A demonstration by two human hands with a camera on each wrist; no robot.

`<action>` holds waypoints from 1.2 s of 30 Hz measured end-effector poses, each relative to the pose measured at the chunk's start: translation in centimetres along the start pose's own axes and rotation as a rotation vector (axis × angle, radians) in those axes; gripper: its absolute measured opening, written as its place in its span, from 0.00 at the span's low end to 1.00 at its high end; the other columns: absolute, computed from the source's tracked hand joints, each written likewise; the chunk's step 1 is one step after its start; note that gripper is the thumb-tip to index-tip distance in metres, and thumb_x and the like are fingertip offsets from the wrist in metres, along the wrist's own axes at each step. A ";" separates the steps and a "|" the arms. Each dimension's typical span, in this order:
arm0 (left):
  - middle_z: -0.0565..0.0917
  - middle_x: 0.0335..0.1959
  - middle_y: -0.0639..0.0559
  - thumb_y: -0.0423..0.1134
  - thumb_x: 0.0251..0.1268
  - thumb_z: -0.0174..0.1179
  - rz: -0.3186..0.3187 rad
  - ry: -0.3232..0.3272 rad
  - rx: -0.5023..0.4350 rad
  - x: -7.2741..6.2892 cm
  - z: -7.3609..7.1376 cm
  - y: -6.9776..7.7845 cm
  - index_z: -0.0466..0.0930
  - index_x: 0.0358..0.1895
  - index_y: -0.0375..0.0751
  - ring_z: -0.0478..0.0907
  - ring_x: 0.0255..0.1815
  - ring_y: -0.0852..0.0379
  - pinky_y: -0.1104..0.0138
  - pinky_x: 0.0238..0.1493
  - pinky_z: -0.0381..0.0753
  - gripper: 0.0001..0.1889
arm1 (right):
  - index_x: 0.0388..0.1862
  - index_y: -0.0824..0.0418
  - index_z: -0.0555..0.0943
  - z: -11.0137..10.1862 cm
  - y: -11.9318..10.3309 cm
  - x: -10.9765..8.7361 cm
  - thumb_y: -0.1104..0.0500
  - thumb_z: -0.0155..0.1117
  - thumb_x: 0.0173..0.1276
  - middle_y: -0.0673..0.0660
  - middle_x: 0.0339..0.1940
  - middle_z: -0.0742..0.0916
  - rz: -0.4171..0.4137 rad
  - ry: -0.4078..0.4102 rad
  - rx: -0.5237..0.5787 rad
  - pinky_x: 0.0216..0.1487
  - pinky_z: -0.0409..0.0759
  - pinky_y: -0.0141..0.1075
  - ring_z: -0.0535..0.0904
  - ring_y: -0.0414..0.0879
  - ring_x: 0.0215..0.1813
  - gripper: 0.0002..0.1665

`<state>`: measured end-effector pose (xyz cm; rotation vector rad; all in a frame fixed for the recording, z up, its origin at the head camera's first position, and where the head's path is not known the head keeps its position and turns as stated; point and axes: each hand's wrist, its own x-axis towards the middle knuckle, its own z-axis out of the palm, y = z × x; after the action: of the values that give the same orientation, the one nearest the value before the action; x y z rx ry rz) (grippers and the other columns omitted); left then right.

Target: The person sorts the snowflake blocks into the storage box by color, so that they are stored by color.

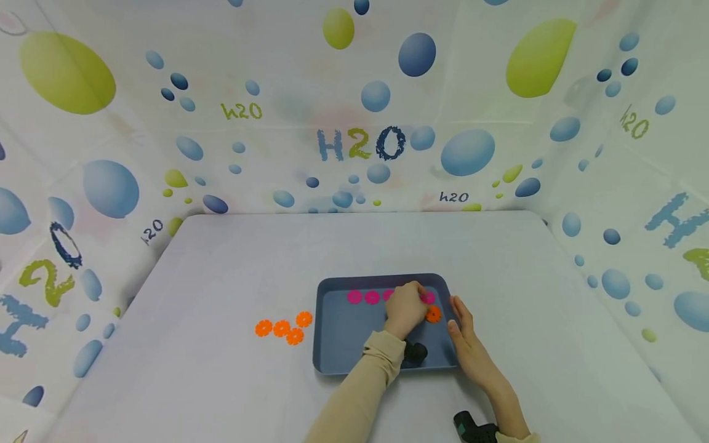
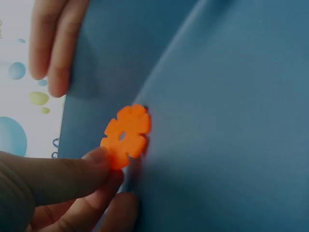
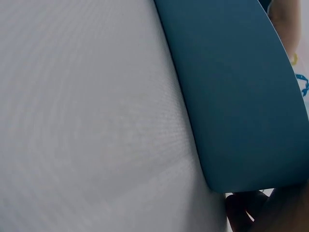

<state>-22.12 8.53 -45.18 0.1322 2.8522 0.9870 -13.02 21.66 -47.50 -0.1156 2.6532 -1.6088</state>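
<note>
In the left wrist view, my left hand pinches an orange flower-shaped piece between thumb and fingers, close to the tray floor. The head view shows an orange flower piece right beside that hand. Several pink flower pieces form a row along the far side of the blue-grey tray, partly covered by the left hand. My right hand rests its fairly straight fingers at the tray's right wall.
Several orange flower pieces lie on the white table just left of the tray. A white patterned curtain encloses the table at the back and sides. Dark wrist cameras sit at both wrists.
</note>
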 end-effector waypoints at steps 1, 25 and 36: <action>0.88 0.34 0.53 0.39 0.50 0.71 0.000 0.003 0.005 -0.1 0.0 -0.1 0.85 0.39 0.47 0.81 0.29 0.54 0.64 0.28 0.76 0.11 | 0.78 0.65 0.37 0.0 -0.1 0.0 0.55 0.37 0.81 0.68 0.79 0.52 -0.002 0.001 -0.001 0.70 0.52 0.61 0.47 0.65 0.79 0.36; 0.87 0.30 0.50 0.40 0.60 0.66 0.101 0.192 -0.265 -2.9 -9.5 -2.7 0.83 0.42 0.46 0.73 0.15 0.62 0.71 0.15 0.66 0.09 | 0.78 0.64 0.37 0.8 -0.3 -1.0 0.55 0.36 0.81 0.68 0.79 0.51 0.003 0.026 -0.049 0.70 0.55 0.60 0.48 0.66 0.78 0.36; 0.87 0.34 0.46 0.41 0.61 0.65 0.000 0.257 -0.385 -3.6 -14.0 -7.5 0.83 0.45 0.43 0.82 0.26 0.55 0.69 0.23 0.73 0.11 | 0.78 0.65 0.35 1.3 -0.5 -1.5 0.54 0.35 0.81 0.69 0.79 0.49 0.017 0.012 -0.022 0.71 0.51 0.62 0.45 0.67 0.78 0.36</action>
<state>-20.87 -6.34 -38.62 -0.0348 2.8058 1.6353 -11.46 20.44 -47.64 -0.0849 2.6734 -1.5811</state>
